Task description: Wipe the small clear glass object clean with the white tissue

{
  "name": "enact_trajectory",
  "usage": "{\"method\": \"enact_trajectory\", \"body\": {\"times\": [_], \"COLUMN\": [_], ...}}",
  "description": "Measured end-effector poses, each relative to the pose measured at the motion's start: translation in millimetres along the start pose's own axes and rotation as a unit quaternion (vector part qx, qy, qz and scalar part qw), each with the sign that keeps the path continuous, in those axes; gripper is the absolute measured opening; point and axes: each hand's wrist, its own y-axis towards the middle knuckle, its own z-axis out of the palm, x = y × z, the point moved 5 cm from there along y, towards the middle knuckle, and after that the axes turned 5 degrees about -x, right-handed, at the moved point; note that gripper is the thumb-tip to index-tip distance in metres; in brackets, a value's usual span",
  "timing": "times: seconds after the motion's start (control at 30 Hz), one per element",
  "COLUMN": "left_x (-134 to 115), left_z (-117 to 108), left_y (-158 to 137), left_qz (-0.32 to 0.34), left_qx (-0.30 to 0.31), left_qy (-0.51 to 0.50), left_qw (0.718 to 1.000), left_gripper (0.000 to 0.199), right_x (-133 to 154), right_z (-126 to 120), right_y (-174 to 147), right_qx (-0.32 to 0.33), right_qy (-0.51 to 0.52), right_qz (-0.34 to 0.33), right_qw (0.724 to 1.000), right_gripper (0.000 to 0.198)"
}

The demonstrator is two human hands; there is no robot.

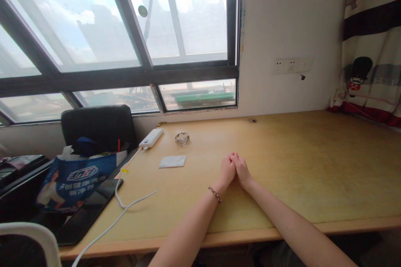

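My left hand (pixel 228 172) and my right hand (pixel 242 171) rest together on the wooden table (pixel 313 167), fingers folded in against each other. Both are closed, and no object shows in them; the palms are hidden. A braided bracelet (pixel 215 195) circles my left wrist. To the left of my hands lies a flat white packet (pixel 172 161), apart from them. Behind it stands a clear glass bowl, perhaps an ashtray (pixel 182 138).
A white power bank (pixel 151 138) lies at the table's left edge, its white cable (pixel 125 207) trailing to the front. Left of the table are a black chair (pixel 98 127) and a blue bag (pixel 78 179). A window, wall sockets (pixel 285 66) and a curtain (pixel 372 50) are behind.
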Motion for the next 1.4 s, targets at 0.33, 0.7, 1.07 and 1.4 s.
{"method": "enact_trajectory", "body": {"times": [0.33, 0.7, 1.07, 1.4], "left_x": [-3.1, 0.1, -0.4, 0.8], "left_z": [-0.6, -0.7, -0.3, -0.6], "left_y": [-1.1, -0.4, -0.3, -0.5], "left_qz": [0.006, 0.011, 0.013, 0.017], "left_qx": [0.005, 0.003, 0.009, 0.010], "left_qy": [0.002, 0.024, 0.024, 0.021], "left_qw": [1.000, 1.000, 1.000, 1.000], "left_gripper": [0.027, 0.029, 0.029, 0.029], "right_x": [-0.1, -2.2, -4.2, -5.0], "right_z": [0.7, 1.0, 0.1, 0.1], "right_y": [-1.0, 0.4, 1.0, 2.3], "right_qx": [0.006, 0.001, 0.002, 0.007], "right_qy": [0.016, 0.036, 0.034, 0.032], "right_qz": [-0.007, 0.005, 0.005, 0.003], "right_qw": [1.000, 0.999, 0.999, 0.999], "right_gripper": [0.024, 0.023, 0.023, 0.023]}}
